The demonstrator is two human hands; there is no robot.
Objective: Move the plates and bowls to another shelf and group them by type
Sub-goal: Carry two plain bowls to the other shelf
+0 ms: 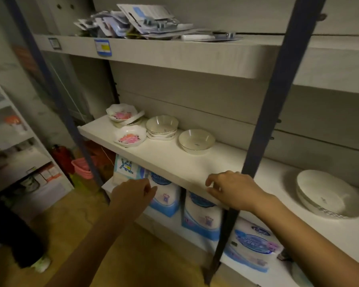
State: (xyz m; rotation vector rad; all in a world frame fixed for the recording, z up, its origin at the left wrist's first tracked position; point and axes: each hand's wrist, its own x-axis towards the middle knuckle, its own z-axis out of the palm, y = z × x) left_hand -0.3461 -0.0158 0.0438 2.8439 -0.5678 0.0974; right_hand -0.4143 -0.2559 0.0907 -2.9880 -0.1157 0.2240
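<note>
On the white middle shelf [174, 162] stand two flowered dishes, one at the back left [122, 113] on a tilted plate, the other [130, 138] nearer the front edge. Beside them a cream bowl [162, 123] sits on a small stack of square dishes, and a single cream bowl [196, 140] stands to its right. A stack of large white plates [325, 193] sits on the neighbouring shelf section at the right. My left hand [133, 192] hangs below the shelf edge, fingers loosely curled, holding nothing. My right hand [232, 188] hovers at the shelf's front edge, fingers relaxed and empty.
A dark blue upright post [274, 112] crosses the view beside my right hand. The top shelf [153, 50] carries packaged hardware. Tissue packs [203, 216] fill the shelf below. A pink basket [82, 167] and a red extinguisher [61, 156] stand on the floor at the left.
</note>
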